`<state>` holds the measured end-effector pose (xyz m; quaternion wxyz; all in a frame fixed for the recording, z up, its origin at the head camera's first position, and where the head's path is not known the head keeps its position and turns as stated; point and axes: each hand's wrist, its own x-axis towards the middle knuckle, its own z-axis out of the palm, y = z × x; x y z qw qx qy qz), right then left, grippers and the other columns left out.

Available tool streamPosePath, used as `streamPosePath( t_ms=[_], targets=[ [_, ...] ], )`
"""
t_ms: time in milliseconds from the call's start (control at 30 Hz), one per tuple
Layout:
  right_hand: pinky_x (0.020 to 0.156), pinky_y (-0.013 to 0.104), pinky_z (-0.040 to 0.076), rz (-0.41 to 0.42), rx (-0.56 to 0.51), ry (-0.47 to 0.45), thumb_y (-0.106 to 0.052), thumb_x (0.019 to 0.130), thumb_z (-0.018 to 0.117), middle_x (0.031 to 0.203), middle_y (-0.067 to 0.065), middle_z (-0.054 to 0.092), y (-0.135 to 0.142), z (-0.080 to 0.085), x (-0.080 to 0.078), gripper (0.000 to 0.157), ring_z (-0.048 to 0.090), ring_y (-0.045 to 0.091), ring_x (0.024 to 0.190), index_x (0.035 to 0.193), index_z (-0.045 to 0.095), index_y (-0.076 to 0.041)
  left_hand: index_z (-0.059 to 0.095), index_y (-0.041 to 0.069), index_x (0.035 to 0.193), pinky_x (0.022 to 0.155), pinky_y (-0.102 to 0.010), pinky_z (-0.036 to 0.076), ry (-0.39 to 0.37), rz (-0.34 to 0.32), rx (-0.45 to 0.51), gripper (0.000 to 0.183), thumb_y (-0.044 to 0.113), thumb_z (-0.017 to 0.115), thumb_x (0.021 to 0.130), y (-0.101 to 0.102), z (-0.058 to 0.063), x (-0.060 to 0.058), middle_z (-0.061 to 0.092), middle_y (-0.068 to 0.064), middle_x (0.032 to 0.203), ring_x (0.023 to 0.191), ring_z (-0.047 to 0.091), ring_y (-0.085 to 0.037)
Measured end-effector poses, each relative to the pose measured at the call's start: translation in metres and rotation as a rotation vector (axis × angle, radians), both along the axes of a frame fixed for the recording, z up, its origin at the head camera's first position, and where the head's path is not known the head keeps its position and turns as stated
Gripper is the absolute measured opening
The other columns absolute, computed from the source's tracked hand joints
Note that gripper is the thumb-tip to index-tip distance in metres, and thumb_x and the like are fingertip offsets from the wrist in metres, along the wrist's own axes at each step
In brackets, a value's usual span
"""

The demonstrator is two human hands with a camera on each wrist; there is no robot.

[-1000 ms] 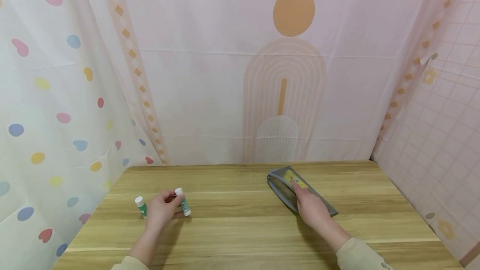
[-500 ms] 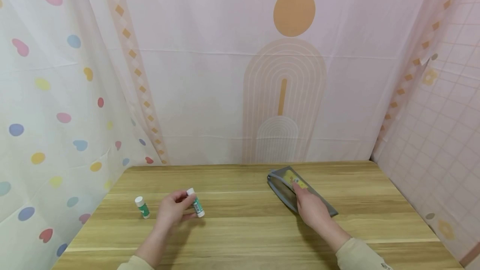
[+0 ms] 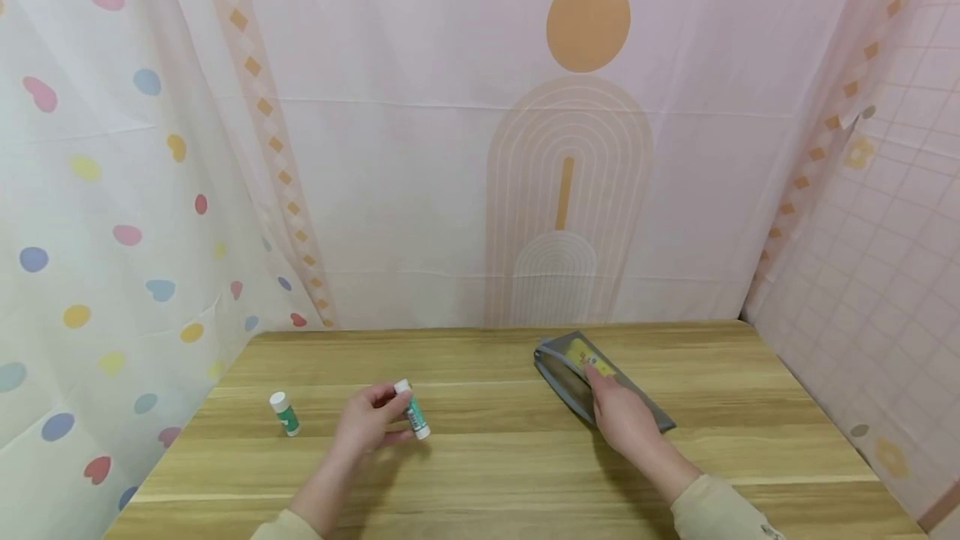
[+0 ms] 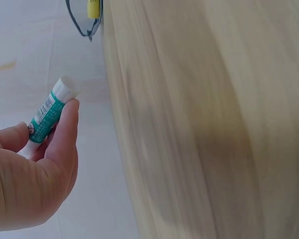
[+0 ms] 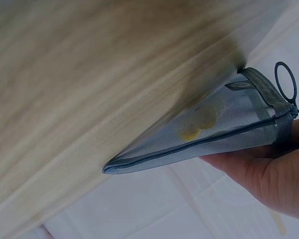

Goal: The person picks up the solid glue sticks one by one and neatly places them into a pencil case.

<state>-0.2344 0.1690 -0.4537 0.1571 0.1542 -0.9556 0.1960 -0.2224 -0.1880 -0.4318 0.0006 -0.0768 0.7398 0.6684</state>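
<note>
The grey mesh pouch (image 5: 239, 112) rests on the wooden table (image 3: 480, 482), held at its near side by the right hand (image 3: 628, 421), whose extended digit presses on its upper face; how the other fingers lie cannot be fully told. The pouch's mouth shows as a parted gap on its left side. A yellow patch (image 3: 582, 351) shows on its upper panel; whether this is a print or something inside cannot be told.

Well to the left of the pouch, the left hand (image 3: 366, 423) pinches a green-labelled tube (image 3: 415, 414) between thumb and fingers, tilted, outside the pouch. Farther left of the pouch, a second white-capped tube (image 3: 286, 417) stands on the table. Behind the pouch hangs a patterned curtain (image 3: 412, 190).
</note>
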Motion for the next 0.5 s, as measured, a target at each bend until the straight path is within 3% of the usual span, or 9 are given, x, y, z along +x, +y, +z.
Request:
streamPosePath(
  t_ms=[333,500],
  targets=[
    [0.076,0.052,0.057,-0.006,-0.004,-0.015,0.002,0.097,0.054,0.116,0.031,0.064,0.000,0.000,0.000,0.039,0.062,0.048,0.106,0.136,0.052,0.006,0.055,-0.015,0.120,0.069,-0.044,0.061,0.017,-0.021,0.044,0.030,0.005,0.061,0.098,0.023,0.000,0.001,0.060,-0.018,0.100,0.084,0.066,-0.024],
    [0.076,0.053,0.057,-0.003,-0.003,-0.011,0.002,0.098,0.053,0.114,0.031,0.065,-0.001,0.000,0.001,0.038,0.062,0.048,0.105,0.135,0.052,0.006,0.053,-0.016,0.124,0.068,-0.042,0.062,0.025,-0.037,0.058,0.036,0.006,0.063,0.097,0.032,0.000,0.002,0.061,-0.019,0.102,0.085,0.067,-0.026]
  ],
)
